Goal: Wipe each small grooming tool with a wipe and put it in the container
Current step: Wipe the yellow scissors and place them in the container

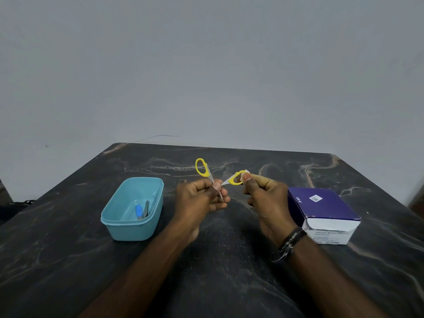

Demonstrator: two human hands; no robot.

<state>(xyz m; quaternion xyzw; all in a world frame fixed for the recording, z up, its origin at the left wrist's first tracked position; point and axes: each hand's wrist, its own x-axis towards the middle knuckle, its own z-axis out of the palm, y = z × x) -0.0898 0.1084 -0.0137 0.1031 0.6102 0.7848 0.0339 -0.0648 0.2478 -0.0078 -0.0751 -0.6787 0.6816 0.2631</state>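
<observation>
Small scissors with yellow handles (pixel 202 167) are held spread apart above the dark table. My left hand (pixel 202 198) pinches the metal blades near the pivot, tips pointing down. My right hand (pixel 263 193) pinches a small white wipe (pixel 245 176) around the second yellow handle loop (pixel 236 179). The light blue container (pixel 119 216) stands to the left of my left hand. Inside it lie a tool with a blue end (pixel 138 211) and a grey metal tool (pixel 146 208).
A purple and white box of alcohol swabs (pixel 325 214) sits on the table to the right of my right hand. The dark marbled table (pixel 229 271) runs back to a plain grey wall. A dark bracelet is on my right wrist.
</observation>
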